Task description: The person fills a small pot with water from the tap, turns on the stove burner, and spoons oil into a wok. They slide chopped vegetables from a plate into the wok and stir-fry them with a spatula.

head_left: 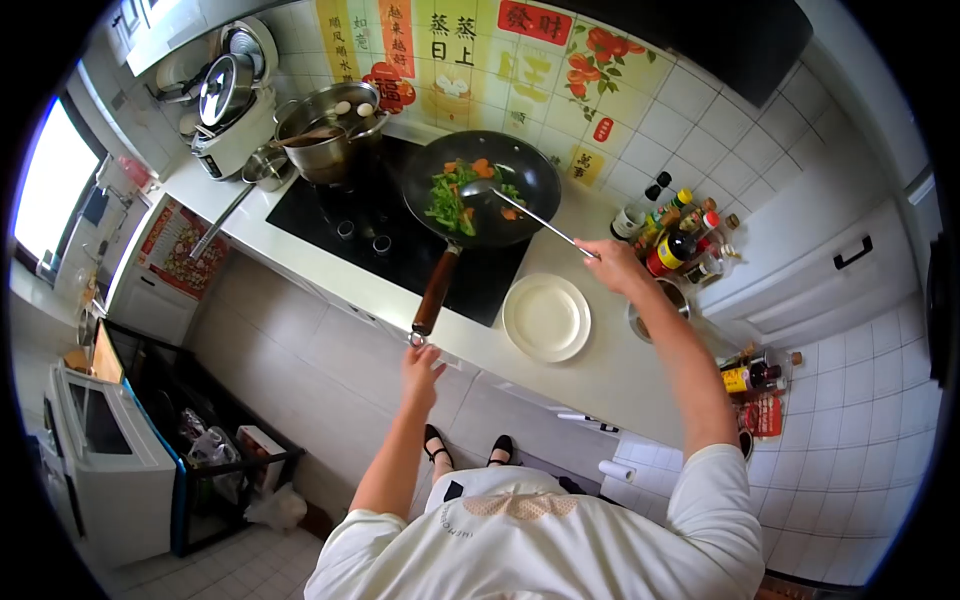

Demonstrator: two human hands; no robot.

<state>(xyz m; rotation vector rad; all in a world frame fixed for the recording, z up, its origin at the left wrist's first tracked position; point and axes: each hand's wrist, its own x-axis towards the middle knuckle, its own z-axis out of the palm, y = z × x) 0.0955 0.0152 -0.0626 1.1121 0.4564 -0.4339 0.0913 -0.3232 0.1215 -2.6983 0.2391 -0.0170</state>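
A dark wok (535,185) sits on the black cooktop (310,215), its wooden handle (435,290) pointing toward me. Chopped green vegetables (450,200) and orange slices (481,167) lie in it. My right hand (612,265) is closed around the end of a metal ladle (540,217), whose bowl rests among the food. Just below the ring at the wok handle's end is my left hand (422,372), fingers apart and holding nothing. An off-white plate (546,318) stands on the counter between my hands, to the right of the handle.
A steel pot (318,160) with eggs stands on the cooktop's left side, a small saucepan (267,167) beside it. Several sauce bottles (672,250) crowd the counter at right, near a metal bowl (640,322). A dark-framed rack (215,500) stands on the floor at left.
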